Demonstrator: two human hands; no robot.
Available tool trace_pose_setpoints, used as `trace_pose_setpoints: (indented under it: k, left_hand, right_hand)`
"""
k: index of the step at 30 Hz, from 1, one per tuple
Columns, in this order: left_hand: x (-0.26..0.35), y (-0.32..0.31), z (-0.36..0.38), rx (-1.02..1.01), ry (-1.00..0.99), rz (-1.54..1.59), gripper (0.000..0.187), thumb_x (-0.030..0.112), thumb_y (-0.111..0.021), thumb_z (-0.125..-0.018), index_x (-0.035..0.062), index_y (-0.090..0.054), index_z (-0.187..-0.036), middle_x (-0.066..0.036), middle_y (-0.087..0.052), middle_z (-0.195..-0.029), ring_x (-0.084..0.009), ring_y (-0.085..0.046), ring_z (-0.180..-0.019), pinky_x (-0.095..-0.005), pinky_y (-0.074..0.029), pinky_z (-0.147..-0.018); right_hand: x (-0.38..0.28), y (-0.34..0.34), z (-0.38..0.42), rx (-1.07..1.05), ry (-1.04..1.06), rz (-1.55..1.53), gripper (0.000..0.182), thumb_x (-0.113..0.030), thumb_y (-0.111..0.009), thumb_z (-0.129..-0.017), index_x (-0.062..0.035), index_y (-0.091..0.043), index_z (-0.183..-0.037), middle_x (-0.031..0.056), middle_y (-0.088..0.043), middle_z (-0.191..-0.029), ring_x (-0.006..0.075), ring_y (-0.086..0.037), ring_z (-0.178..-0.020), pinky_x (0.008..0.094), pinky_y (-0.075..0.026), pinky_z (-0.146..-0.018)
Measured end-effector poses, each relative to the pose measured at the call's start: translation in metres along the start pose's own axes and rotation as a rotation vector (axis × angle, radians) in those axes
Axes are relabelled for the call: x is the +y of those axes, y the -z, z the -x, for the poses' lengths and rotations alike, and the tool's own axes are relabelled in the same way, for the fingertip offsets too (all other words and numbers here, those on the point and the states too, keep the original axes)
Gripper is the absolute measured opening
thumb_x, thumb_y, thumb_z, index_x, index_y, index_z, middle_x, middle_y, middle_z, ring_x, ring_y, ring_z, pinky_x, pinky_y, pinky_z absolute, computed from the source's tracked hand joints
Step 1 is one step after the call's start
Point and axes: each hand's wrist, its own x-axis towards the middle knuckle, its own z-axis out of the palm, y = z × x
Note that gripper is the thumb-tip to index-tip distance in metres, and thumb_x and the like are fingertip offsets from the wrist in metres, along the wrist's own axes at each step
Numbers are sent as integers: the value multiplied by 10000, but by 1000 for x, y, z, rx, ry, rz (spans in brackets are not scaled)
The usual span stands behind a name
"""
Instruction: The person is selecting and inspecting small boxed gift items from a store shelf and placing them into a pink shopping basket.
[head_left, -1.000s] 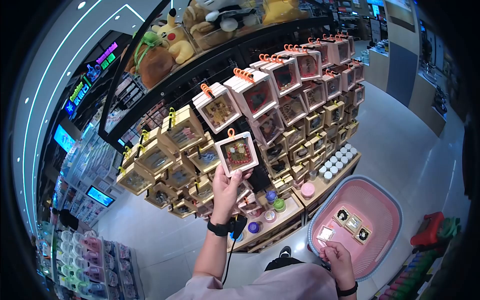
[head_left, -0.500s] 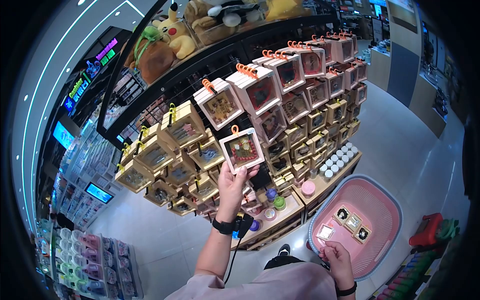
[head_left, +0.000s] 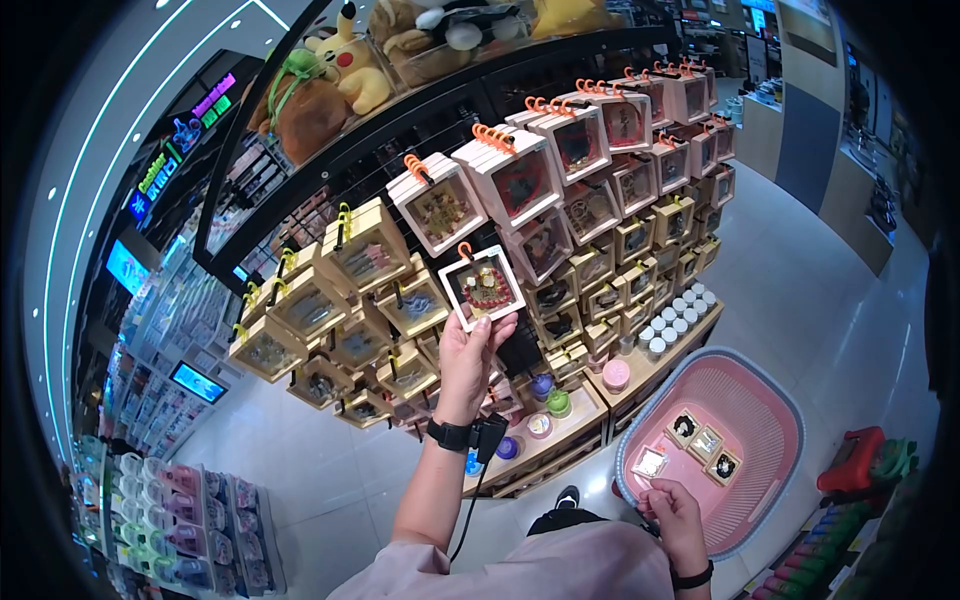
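My left hand [head_left: 470, 358] grips the lower edge of a small pink-framed jewelry display box [head_left: 484, 290]. Through its clear window show red beads and gold-coloured pieces; an orange loop sticks up from its top. The box is held up in front of the rack, just below a hanging pink box [head_left: 437, 208]. Low on the right, my right hand [head_left: 672, 512] is closed with its fingers curled together, over the near rim of a pink basket [head_left: 770, 440]. What it holds, if anything, is hidden. Several small framed boxes [head_left: 706, 442] lie on the basket floor.
Rows of pink and wooden framed boxes [head_left: 318, 305] hang on the rack from orange and yellow hooks. White-lidded jars [head_left: 672, 330] stand on the low shelf. Plush toys [head_left: 350, 70] sit on top. A stand of clear containers [head_left: 180, 520] is at lower left, a red item [head_left: 850, 460] at right.
My left hand has raised the held box slightly and tilted it, with its face turning a little. My right hand has hardly moved.
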Motion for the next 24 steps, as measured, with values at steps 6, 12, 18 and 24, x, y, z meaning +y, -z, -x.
trace_pose_setpoints:
  k: [6, 12, 18, 24]
  left_hand:
    - [-7, 7, -26, 17, 41, 88, 254, 49, -531, -1050, -30, -498, -1289, -203, -646, -1254, -309, -677, -1168, -355, -598, -990]
    - [-13, 16, -38, 71, 113, 149, 256, 92, -526, -1066, -25, -465, -1285, -186, -632, -1244, -312, -681, -1160, -348, -604, -971]
    - [0, 8, -22, 113, 62, 27, 321, 114, -541, -1065, -42, -442, -1327, -168, -604, -1269, -310, -669, -1184, -349, -606, -958]
    - [2, 6, -4, 279, -110, -178, 549, 101, -526, -1067, -41, -253, -1522, -215, -484, -1438, -306, -691, -1122, -318, -619, -877]
  right_hand:
    - [0, 1, -1, -1, -5, 8, 307, -123, -593, -1037, 42, -575, -1294, 92, -715, -1048, 113, -678, -890, 233, -533, -785]
    - [6, 4, 2, 19, 34, 24, 318, -150, -596, -1036, 58, -573, -1277, 108, -721, -1037, 136, -688, -860, 253, -551, -781]
    - [8, 4, 4, 31, 26, 12, 315, -141, -592, -1037, 67, -571, -1273, 110, -718, -1030, 134, -687, -858, 245, -551, -774]
    - [11, 4, 3, 21, 22, 12, 305, -131, -582, -1039, 65, -572, -1273, 108, -714, -1030, 133, -685, -858, 244, -550, -772]
